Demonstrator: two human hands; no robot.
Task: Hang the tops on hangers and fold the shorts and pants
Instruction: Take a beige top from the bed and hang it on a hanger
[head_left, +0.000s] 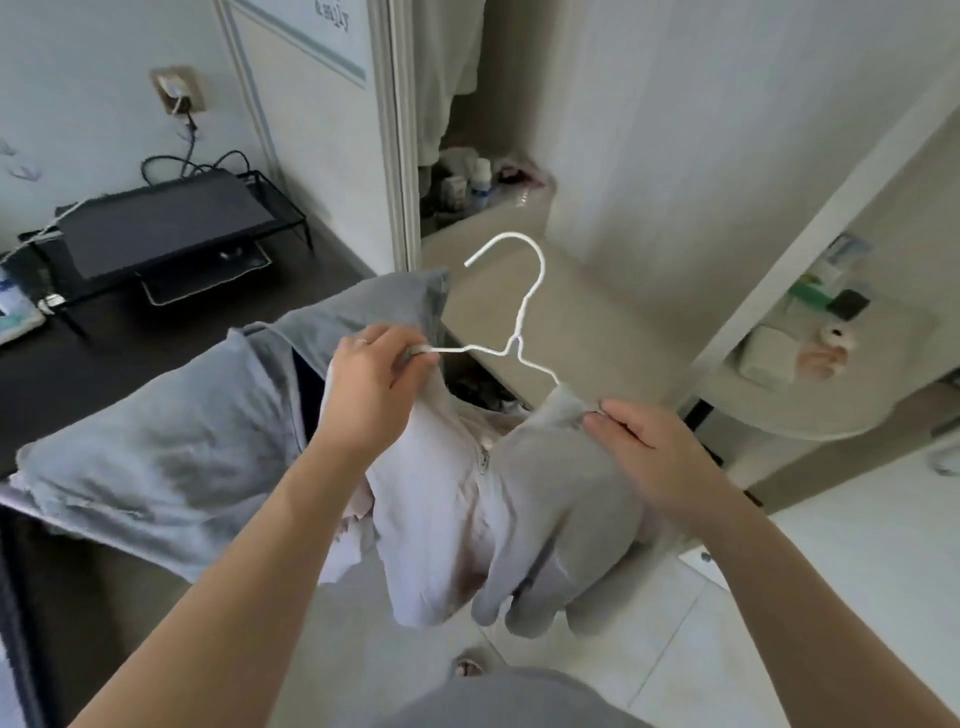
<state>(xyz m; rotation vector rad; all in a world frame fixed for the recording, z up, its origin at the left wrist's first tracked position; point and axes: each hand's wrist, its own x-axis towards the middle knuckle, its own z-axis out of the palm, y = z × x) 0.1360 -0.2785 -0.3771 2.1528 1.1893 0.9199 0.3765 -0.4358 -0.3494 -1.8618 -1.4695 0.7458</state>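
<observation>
A white wire hanger (522, 317) is held in the air in front of me, its hook pointing up. A pale lilac-grey zip top (467, 499) hangs from it, the zip down the middle. My left hand (376, 384) pinches the hanger's left arm together with the top's shoulder. My right hand (649, 441) grips the top's other shoulder where the hanger's right arm goes into the cloth. Grey pants or shorts (171, 436) lie spread over the dark desk (93, 358) at the left.
A laptop (161, 228) stands on a black wire stand at the back of the desk, cables running to a wall socket. Straight ahead is an open wardrobe (483, 171) with small bottles on its shelf. A white shelf unit (810, 332) with toiletries stands at the right.
</observation>
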